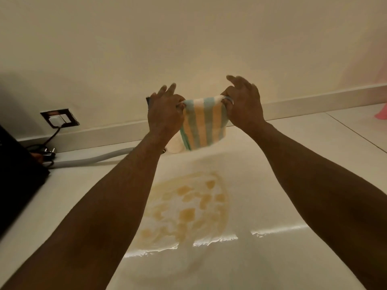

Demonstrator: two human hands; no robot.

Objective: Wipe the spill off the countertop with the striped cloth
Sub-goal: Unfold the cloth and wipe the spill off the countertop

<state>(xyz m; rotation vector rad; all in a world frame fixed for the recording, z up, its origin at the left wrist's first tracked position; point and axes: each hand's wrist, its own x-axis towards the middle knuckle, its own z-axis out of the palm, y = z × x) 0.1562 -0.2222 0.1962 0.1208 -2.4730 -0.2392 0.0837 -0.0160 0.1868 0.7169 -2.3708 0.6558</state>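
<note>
The striped cloth [203,122], with yellow, white and pale green bands, hangs in the air above the back of the countertop [293,258]. My left hand [164,114] pinches its upper left corner and my right hand [244,104] pinches its upper right corner, so it is stretched between them. Below and nearer to me, a yellowish-brown spill [188,210] lies smeared in patches on the white countertop, between my two forearms. The cloth does not touch the spill.
A black appliance [18,174] stands at the left edge. Behind it a wall socket [59,119] holds a plug, with a cable and a white hose [92,158] along the back wall. A white round object [174,146] sits behind the cloth. Something pink [381,114] is at far right.
</note>
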